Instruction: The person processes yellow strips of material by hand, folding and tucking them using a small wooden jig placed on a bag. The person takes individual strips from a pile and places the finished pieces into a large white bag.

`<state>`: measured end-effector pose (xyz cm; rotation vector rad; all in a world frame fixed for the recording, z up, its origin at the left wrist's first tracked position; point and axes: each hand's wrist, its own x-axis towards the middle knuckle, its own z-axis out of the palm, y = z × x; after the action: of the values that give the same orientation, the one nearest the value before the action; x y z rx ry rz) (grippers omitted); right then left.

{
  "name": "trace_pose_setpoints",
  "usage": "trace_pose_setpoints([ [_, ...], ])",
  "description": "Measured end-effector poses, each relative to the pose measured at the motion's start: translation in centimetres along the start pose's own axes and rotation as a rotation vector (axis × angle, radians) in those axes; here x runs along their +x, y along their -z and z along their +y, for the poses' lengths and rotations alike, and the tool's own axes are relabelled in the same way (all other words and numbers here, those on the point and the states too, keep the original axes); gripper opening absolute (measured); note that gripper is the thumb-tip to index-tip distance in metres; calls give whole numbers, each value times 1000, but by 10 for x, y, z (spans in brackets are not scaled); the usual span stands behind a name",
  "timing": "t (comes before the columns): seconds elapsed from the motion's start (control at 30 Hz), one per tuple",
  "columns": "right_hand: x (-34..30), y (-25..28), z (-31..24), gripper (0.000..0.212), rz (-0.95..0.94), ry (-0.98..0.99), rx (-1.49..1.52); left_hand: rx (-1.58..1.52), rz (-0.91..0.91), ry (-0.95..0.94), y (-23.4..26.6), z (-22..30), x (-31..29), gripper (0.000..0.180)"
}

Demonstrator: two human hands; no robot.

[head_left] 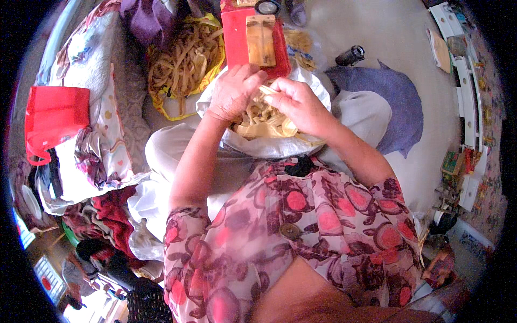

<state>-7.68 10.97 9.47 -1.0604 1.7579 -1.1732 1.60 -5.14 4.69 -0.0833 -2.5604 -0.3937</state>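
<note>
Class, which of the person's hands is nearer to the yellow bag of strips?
Left. The left hand is just right of the yellow bag; the right hand is farther right, past the left.

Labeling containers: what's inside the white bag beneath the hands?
Pale, curled pieces in the white bag. The left hand and right hand block part of the view; anything under the top layer is hidden.

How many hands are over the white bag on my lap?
2: your left hand, over its upper left part near the red board, and your right hand, over its upper right part, pinching a pale piece. Some fingers are hidden.
</note>
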Motion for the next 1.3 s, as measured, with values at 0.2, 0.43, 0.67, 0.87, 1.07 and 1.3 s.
trace_pose_setpoints([
  [0.2,7,3,-11,14,102,5,-38,-203,-24,319,-16,-9,-5,19],
  [0.43,54,29,40,23,326,10,5,-1422,100,933,-17,-13,10,16],
  [0.67,79,33,50,25,375,32,29,-754,53,836,-18,-25,25,23],
  [0.87,95,25,71,28,440,99,-273,-395,42,797,-31,-34,22,26],
  [1.07,69,37,77,32,439,-71,-396,-215,-123,764,-3,0,17,21],
  [1.3,27,4,17,15,510,725,-587,-1025,-236,773,-10,32,-13,29],
])
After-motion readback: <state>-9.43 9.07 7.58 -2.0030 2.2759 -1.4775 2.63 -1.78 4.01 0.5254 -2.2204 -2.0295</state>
